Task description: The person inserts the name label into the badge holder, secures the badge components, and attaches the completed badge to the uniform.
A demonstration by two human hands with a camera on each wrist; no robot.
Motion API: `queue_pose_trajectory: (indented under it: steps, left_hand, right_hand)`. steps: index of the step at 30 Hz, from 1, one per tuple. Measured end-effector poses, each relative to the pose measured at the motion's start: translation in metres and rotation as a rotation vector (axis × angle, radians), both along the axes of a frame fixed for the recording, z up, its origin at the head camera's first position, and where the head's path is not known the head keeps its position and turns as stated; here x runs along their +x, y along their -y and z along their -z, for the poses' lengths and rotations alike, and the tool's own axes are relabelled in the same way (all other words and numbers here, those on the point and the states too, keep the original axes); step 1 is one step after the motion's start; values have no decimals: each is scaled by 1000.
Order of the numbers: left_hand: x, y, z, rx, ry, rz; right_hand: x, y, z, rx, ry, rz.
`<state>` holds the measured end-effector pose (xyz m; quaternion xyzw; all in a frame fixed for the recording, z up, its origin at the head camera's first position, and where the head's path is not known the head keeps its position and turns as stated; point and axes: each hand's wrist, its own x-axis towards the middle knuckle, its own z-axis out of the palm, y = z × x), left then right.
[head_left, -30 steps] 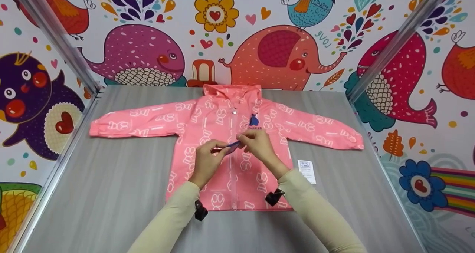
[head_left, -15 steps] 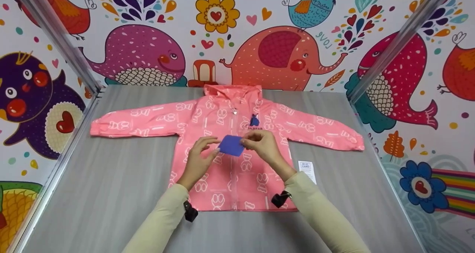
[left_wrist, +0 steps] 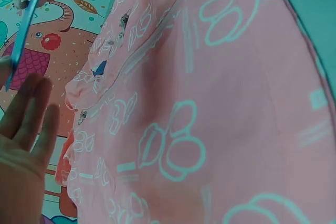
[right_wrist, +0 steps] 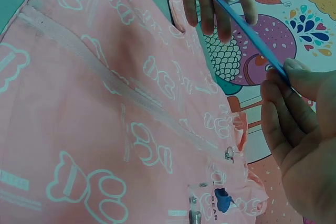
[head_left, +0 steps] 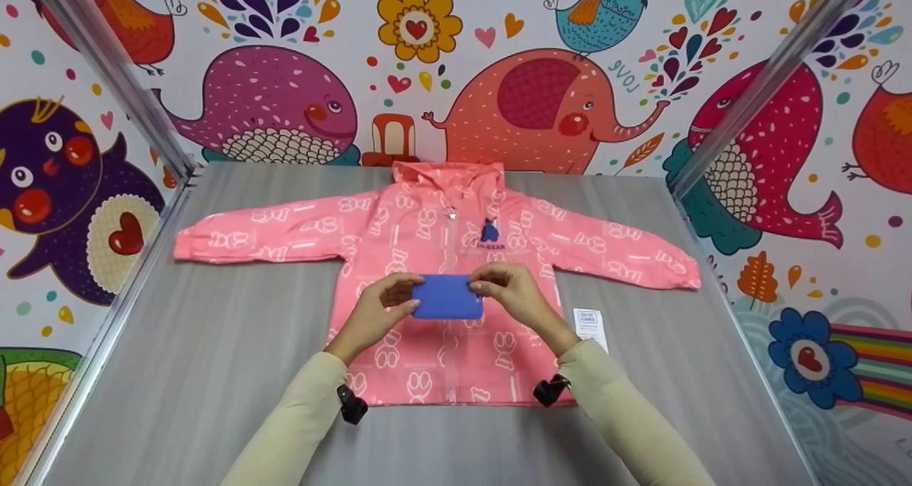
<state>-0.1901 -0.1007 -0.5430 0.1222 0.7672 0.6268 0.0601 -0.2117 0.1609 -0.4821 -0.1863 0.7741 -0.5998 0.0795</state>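
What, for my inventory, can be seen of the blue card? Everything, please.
The blue card is a thin, flat rectangle, its face in the head view plain blue; it looks like stiff plastic or cardboard. Its ends are pinched by the left hand and right hand, which hold it above, clear of the pink jacket.

Looks like smooth, even plastic in the blue card (head_left: 447, 297). Shows thin, smooth cloth, softly creased, in the pink jacket (head_left: 424, 350), with a shiny metal look on the zip pull (right_wrist: 229, 154). Seems like matt cloth in the person's sleeves (head_left: 627, 407). Reads as paper in the white tag (head_left: 588, 326), smooth, streaked wood grain on the table (head_left: 235, 343), glinting metal along the post (head_left: 766, 80).
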Motion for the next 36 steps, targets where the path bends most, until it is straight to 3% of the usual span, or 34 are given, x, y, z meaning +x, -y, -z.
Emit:
queue_pose_trajectory:
  steps: [6,11,17,29,36]
  left_hand:
    - [1,0,-2,40,89,63]
    - [1,-2,-1,81,115,49]
    - [2,-2,1,57,96,22]
    - [1,-5,7,41,58,-23]
    - [3,-8,9,61,35,-22]
  right_hand:
    - [0,-2,14,8,11,0]
    - [-4,-6,39,4,0,-1]
    - [0,-9,51,154,-87,-9]
    - [8,-9,61,380,-261,-63]
    - [11,-9,63,456,-313,-66]
